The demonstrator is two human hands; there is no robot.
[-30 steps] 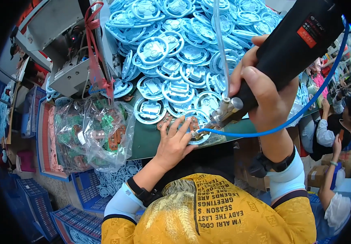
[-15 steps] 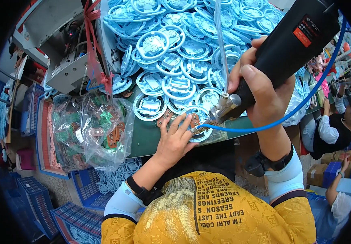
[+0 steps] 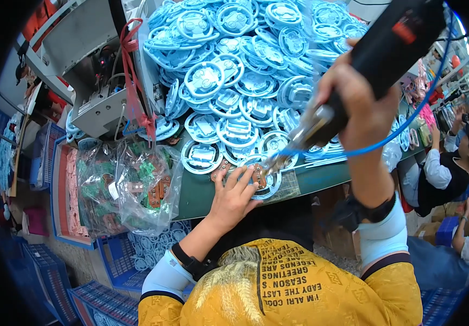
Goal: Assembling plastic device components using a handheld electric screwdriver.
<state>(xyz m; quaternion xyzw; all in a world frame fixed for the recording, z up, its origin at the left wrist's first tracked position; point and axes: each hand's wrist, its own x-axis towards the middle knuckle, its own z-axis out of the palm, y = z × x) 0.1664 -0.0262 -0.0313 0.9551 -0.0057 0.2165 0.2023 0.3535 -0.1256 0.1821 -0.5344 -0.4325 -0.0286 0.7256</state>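
Black power screwdriver (image 3: 392, 41), blue hose (image 3: 408, 122); light-blue plastic wheels (image 3: 234, 81); circuit boards (image 3: 153, 187) seemingly green-brown.

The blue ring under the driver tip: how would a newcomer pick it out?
Start at the heap of light-blue plastic rings on the green bench. Follow its near edge to the ring beside the left hand. Only this one has the power screwdriver tip on it.

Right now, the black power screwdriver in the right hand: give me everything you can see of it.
The power screwdriver is a thick black barrel with a small red label, tapering to a metal nose and thin bit. It slants down-left from the upper right, tip on the blue ring part at the green bench edge. The right hand wraps its lower barrel. A blue hose loops alongside it. The left hand steadies the part beside the tip.
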